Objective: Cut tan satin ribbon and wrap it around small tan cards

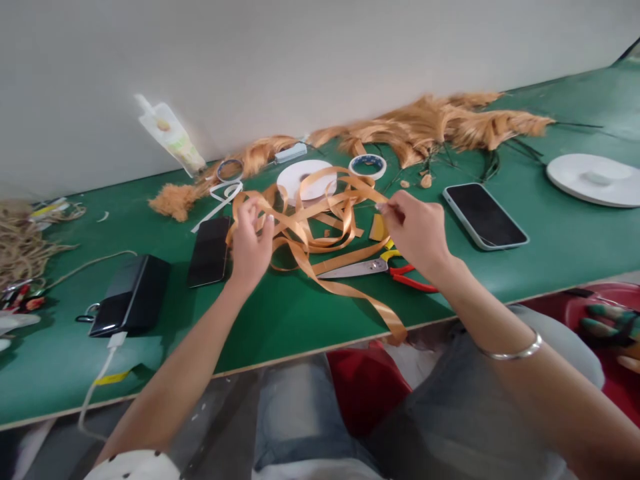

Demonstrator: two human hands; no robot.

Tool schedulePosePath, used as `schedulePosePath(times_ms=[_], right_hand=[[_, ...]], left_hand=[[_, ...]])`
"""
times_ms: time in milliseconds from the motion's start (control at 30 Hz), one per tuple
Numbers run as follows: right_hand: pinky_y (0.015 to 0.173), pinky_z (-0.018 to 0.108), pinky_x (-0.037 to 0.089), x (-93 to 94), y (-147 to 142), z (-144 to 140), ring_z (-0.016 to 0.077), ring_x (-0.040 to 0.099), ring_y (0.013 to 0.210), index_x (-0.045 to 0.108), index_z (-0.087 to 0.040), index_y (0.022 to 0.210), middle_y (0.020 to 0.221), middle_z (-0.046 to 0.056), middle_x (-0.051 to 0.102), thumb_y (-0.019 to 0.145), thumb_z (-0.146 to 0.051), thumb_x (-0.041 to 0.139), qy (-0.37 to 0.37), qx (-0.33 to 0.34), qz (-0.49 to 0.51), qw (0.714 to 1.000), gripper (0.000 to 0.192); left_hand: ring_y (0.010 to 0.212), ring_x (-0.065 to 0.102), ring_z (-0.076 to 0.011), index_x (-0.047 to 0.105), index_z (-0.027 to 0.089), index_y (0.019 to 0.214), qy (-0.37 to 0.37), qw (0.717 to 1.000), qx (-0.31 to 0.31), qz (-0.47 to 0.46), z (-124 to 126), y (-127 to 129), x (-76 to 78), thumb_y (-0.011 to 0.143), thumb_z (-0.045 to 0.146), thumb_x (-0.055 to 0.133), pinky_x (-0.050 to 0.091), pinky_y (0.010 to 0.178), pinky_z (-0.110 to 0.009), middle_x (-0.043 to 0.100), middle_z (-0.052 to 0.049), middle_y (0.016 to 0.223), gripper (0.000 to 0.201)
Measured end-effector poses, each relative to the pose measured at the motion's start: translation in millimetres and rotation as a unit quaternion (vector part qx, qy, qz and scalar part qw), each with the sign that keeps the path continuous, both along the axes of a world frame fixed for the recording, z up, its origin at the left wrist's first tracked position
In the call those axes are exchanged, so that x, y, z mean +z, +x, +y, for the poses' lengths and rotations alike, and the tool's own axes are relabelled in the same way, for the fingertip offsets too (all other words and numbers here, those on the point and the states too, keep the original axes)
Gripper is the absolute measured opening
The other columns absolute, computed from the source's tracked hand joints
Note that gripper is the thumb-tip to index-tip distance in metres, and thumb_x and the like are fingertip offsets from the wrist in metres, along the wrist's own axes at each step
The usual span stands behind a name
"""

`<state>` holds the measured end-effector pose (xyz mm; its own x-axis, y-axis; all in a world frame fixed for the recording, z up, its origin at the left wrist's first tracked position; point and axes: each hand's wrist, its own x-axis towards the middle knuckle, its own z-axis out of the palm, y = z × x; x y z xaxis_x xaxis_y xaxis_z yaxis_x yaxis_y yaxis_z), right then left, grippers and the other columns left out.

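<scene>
Loops of shiny orange ribbon (345, 200) lie tangled between my two hands on the green tabletop. My right hand (417, 227) pinches a strand of it between thumb and fingers. At the left side of the tangle is my left hand (251, 243), fingers curved and thumb apart from them; ribbon runs against the fingertips, and no firm grip shows. A loose ribbon tail hangs over the table's front edge. Below my right hand lie scissors (370, 267) with red and yellow handles, partly under the ribbon. Behind the loops sits a white round spool (306, 179).
Phones (209, 252) (485, 217) lie on both sides. Along the wall are tan feathery plumes (425, 123), tape rolls (368, 166) and a leaning white tube (170, 137). A black box (130, 295) with a cable stands left, a white disc (595, 179) right.
</scene>
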<state>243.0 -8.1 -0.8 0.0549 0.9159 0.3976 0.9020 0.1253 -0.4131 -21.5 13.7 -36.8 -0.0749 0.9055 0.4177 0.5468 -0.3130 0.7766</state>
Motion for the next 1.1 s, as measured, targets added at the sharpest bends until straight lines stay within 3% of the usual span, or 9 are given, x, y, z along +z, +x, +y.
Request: schedulePosePath(times_ms=[133, 300, 500, 600, 700, 767, 833, 967, 1100], right_hand=[[0.062, 0.027, 0.046, 5.3, -14.4, -20.6, 0.0155, 0.064, 0.066, 0.059, -0.019, 0.076, 0.074, 0.005, 0.070, 0.091, -0.028, 0.043, 0.054, 0.148, 0.152, 0.976, 0.023], [0.085, 0.033, 0.053, -2.4, -32.4, -37.5, 0.0176, 0.069, 0.085, 0.063, -0.019, 0.092, 0.089, 0.008, 0.074, 0.090, -0.018, 0.043, 0.182, 0.346, 0.129, 0.911, 0.020], [0.086, 0.036, 0.056, -14.8, -36.9, -34.3, 0.0189, 0.070, 0.093, 0.063, -0.020, 0.090, 0.098, 0.009, 0.074, 0.089, -0.017, 0.046, 0.220, 0.429, 0.096, 0.871, 0.017], [0.088, 0.035, 0.055, -13.0, -37.5, -36.9, 0.0183, 0.070, 0.092, 0.063, -0.019, 0.095, 0.098, 0.009, 0.073, 0.089, -0.015, 0.046, 0.202, 0.430, 0.124, 0.871, 0.019], [0.085, 0.033, 0.054, -7.5, -37.4, -40.9, 0.0171, 0.069, 0.086, 0.064, -0.018, 0.098, 0.091, 0.008, 0.073, 0.090, -0.016, 0.044, 0.142, 0.372, 0.183, 0.899, 0.021], [0.074, 0.030, 0.054, -3.8, -36.3, -41.9, 0.0157, 0.067, 0.078, 0.064, -0.019, 0.097, 0.088, 0.006, 0.073, 0.091, -0.021, 0.044, 0.073, 0.302, 0.241, 0.919, 0.021], [0.063, 0.028, 0.051, -1.7, -34.7, -40.0, 0.0145, 0.064, 0.071, 0.062, -0.019, 0.090, 0.089, 0.006, 0.073, 0.093, -0.028, 0.044, 0.023, 0.231, 0.308, 0.923, 0.020], [0.068, 0.031, 0.050, -2.5, -31.7, -28.1, 0.0169, 0.064, 0.077, 0.049, -0.021, 0.070, 0.091, 0.006, 0.073, 0.089, -0.037, 0.051, 0.017, 0.169, 0.433, 0.885, 0.026], [0.082, 0.037, 0.051, -1.8, -27.2, -15.3, 0.0203, 0.066, 0.094, 0.040, -0.022, 0.068, 0.090, 0.005, 0.071, 0.088, -0.037, 0.049, -0.036, 0.180, 0.572, 0.800, 0.026]], left_hand=[[0.129, 0.048, -0.0285, 0.035, 0.028, 0.129, -0.042, 0.990, -0.045, -0.124, 0.3, 9.8, -5.0, 0.082, 0.056, 0.054, 0.051, 0.095, -0.043, 0.031, -0.015, 0.151, 0.058], [0.108, 0.063, -0.0237, 0.026, 0.040, 0.134, -0.061, 0.983, -0.066, -0.159, -3.8, 13.5, -7.1, 0.076, 0.055, 0.062, 0.056, 0.086, -0.040, 0.012, -0.009, 0.158, 0.070], [0.105, 0.062, -0.0191, 0.027, 0.040, 0.135, -0.036, 0.986, -0.024, -0.159, -1.2, 5.6, -5.3, 0.080, 0.043, 0.060, 0.056, 0.086, -0.039, 0.015, -0.006, 0.158, 0.063], [0.099, 0.064, -0.0173, 0.036, 0.037, 0.130, -0.043, 0.975, -0.017, -0.216, -0.6, 5.3, -0.7, 0.074, 0.030, 0.065, 0.056, 0.084, -0.037, 0.037, -0.007, 0.149, 0.064], [0.090, 0.066, -0.0171, 0.057, 0.026, 0.111, -0.059, 0.963, -0.024, -0.261, -1.9, 8.3, 3.8, 0.067, 0.022, 0.067, 0.055, 0.082, -0.034, 0.066, -0.006, 0.112, 0.045], [0.083, 0.066, -0.0170, 0.067, 0.018, 0.088, -0.067, 0.962, -0.021, -0.265, -2.8, 10.6, 4.9, 0.065, 0.021, 0.068, 0.055, 0.081, -0.034, 0.070, -0.005, 0.090, 0.023], [0.079, 0.066, -0.0166, 0.069, 0.015, 0.077, -0.074, 0.964, -0.019, -0.254, -3.3, 12.2, 4.2, 0.065, 0.021, 0.068, 0.054, 0.082, -0.035, 0.070, -0.005, 0.082, 0.013], [0.076, 0.065, -0.0156, 0.073, 0.016, 0.080, -0.067, 0.974, -0.022, -0.218, -3.2, 12.7, 0.8, 0.065, 0.026, 0.073, 0.054, 0.078, -0.032, 0.070, -0.004, 0.079, 0.018], [0.071, 0.065, -0.0152, 0.073, 0.015, 0.082, -0.066, 0.977, -0.044, -0.197, -4.1, 12.2, -0.8, 0.063, 0.028, 0.076, 0.054, 0.073, -0.031, 0.070, -0.003, 0.076, 0.024]])
